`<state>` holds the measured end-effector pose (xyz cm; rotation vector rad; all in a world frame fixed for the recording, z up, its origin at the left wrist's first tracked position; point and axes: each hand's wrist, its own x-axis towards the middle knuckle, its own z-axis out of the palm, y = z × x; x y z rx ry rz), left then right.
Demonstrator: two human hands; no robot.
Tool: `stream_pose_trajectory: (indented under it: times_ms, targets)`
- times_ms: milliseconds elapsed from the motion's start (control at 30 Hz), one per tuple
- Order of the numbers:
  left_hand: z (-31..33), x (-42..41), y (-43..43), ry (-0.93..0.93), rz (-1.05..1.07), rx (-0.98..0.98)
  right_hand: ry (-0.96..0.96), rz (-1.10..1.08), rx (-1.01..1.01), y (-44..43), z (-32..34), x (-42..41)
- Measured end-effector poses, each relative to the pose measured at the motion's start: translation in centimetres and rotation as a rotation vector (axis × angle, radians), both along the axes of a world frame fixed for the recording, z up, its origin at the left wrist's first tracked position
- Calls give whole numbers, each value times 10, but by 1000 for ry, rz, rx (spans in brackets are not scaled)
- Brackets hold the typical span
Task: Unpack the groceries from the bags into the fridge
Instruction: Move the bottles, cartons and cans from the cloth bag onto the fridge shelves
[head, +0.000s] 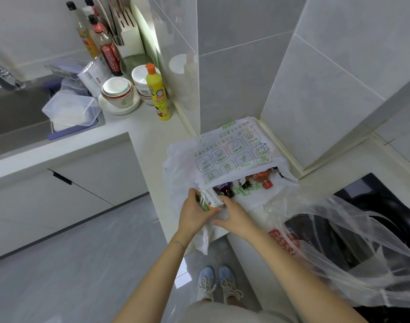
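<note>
Carton: a small white pack (pixel 209 198) with green, red and orange print, lying tilted at the mouth of the bag, one end pointing back into the opening
Left hand: the left hand (pixel 194 212) is wrapped around the carton from the left and below — fingers curled over its near end
Right hand: the right hand (pixel 234 217) lies flat with fingers spread just beside the carton, pressing on the bag's near edge; it grips nothing that can be made out
Bag: a white plastic bag (pixel 232 152) with green printed icons and text, lying on its side on the pale counter (pixel 150 127), mouth toward the person
Inside the bag: a bottle with a red cap (pixel 265 181) and darker bottle tops, half hidden under the upper flap
Second bag: a clear, crumpled plastic bag (pixel 353 248) sits to the right, draped over a black hob (pixel 385 201)
Further left: a yellow squeeze bottle (pixel 157 94) stands near stacked bowls (pixel 117 92) — well apart from the bag
</note>
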<state>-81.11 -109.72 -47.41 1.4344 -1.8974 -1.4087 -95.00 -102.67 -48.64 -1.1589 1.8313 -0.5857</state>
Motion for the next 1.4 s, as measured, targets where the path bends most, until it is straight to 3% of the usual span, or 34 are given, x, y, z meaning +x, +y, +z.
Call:
stream_pose_trajectory:
  times_ms: [567,767,867,1000,1133,1200,1300,1400]
  targets:
    - [-6,35,-13,79,-135,120,-143,-29,10,-6,2,10]
    - [-5,47,-15,132,-108,107,-68,1,-36,-6,11,23]
    - [-4,58,-18,77,-196,77,-25,8,-77,-4,15,23]
    - [-19,60,-21,-339,-379,-212,24,13,-158,-3,17,14]
    - [-22,47,-14,-584,-356,-355,-51,-71,-148,7,29,2]
    - [-21,40,-13,-526,-332,-458,-129,-172,-148,13,35,-5]
    - [-23,31,-17,-269,-262,-671,-236,-354,-184,20,42,-18]
    - [-18,19,-23,-147,-351,-778,-308,-498,-256,23,50,-28]
